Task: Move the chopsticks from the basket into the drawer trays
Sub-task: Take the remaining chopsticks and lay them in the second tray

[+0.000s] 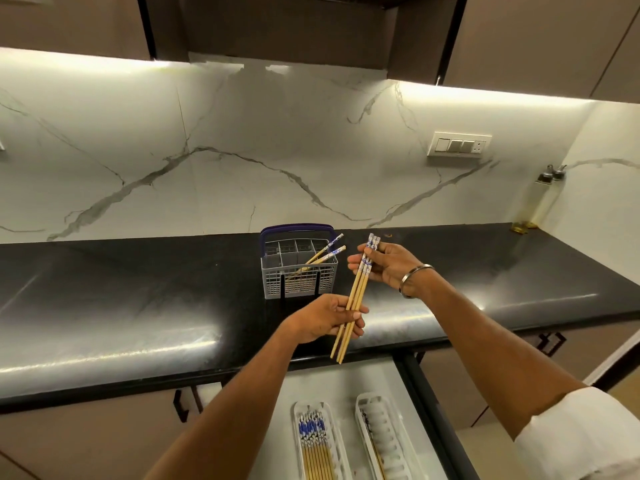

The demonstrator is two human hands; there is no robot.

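A small bundle of wooden chopsticks (356,292) with blue-and-white patterned tops is held above the counter edge. My right hand (388,268) grips the patterned top end and my left hand (325,318) grips the plain lower part. Behind them a grey plastic basket (300,282) with a purple handle stands on the black counter, with two chopsticks (323,255) leaning out of it to the right. Below, in the open white drawer (394,375), the left tray (337,445) holds several chopsticks side by side. The right tray (393,438) holds a few along its left side.
The black counter (138,299) runs left to right in front of a white marble wall. Two oil bottles (540,199) stand at the far right corner. A switch panel (459,144) sits on the wall. Cabinet fronts with dark handles flank the drawer.
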